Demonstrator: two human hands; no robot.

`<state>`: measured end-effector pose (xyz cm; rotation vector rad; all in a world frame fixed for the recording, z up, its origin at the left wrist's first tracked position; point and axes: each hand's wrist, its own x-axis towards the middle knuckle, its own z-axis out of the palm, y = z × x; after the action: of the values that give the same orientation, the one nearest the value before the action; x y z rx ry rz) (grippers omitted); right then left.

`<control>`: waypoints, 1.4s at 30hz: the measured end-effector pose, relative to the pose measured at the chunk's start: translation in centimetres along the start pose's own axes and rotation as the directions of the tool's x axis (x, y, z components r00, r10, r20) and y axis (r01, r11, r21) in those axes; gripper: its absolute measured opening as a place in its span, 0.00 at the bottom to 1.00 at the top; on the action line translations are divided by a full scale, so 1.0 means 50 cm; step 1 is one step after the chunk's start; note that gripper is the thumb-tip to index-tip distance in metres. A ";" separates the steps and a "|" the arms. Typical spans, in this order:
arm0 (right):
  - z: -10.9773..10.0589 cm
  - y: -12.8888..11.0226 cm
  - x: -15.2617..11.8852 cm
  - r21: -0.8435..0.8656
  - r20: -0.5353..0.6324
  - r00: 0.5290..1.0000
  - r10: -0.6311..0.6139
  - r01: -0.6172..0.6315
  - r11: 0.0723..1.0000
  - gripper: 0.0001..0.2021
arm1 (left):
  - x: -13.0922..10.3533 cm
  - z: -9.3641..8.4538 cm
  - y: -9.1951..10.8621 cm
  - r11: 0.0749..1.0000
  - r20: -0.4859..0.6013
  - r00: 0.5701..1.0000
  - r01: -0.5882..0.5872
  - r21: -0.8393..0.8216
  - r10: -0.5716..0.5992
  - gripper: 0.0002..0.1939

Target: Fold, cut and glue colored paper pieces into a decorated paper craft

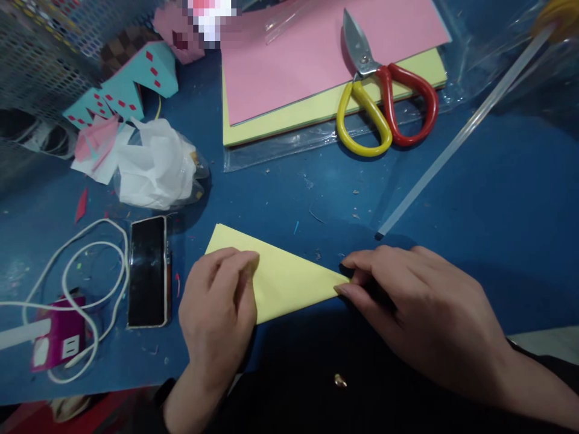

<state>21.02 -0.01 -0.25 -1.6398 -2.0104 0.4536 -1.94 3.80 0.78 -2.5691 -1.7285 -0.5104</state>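
Observation:
A yellow sheet of paper [289, 277], folded into a long triangle, lies at the near edge of the blue table. Its narrow tip points right and its wide end is partly hidden under my left hand [221, 301]. That hand rests on the wide end with its fingers curled, pressing the paper. At the tip, my right hand [407, 307] pinches the paper between thumb and forefinger. Beyond the paper lie scissors [364, 69] with one yellow and one red handle, their blades apart, resting on stacked pink paper [289, 72] and yellow paper [271, 129].
A glue stick [452, 144] stretches from upper right toward my right hand. On the left are a phone [148, 271], a white cable [63, 247], a purple box [58, 331] and crumpled white tissue [156, 163]. Behind them stand a turquoise paper piece [122, 90] and a mesh basket [104, 30].

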 end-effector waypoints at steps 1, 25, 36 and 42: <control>0.000 0.000 0.000 0.000 0.000 1.000 0.000 0.000 1.000 0.09 | -0.002 0.000 -0.002 0.999 -0.008 0.999 -0.050 -0.011 0.050 0.08; 0.003 0.007 -0.012 -0.002 0.037 0.999 -0.006 0.006 1.000 0.04 | -0.029 0.008 0.041 0.958 -0.050 0.973 -0.212 0.194 0.225 0.17; 0.001 0.005 -0.008 0.008 0.046 0.999 -0.003 0.003 1.000 0.04 | -0.042 0.009 0.035 0.893 0.074 0.892 -0.449 0.042 0.445 0.21; 0.003 0.005 -0.005 0.020 0.034 0.999 -0.006 0.005 1.000 0.04 | -0.045 -0.008 0.045 0.857 0.317 0.830 -0.508 0.089 0.460 0.29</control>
<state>21.15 -0.20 -0.54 -1.6248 -2.0283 0.5015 -0.78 0.82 0.96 -2.9015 -1.0179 0.0298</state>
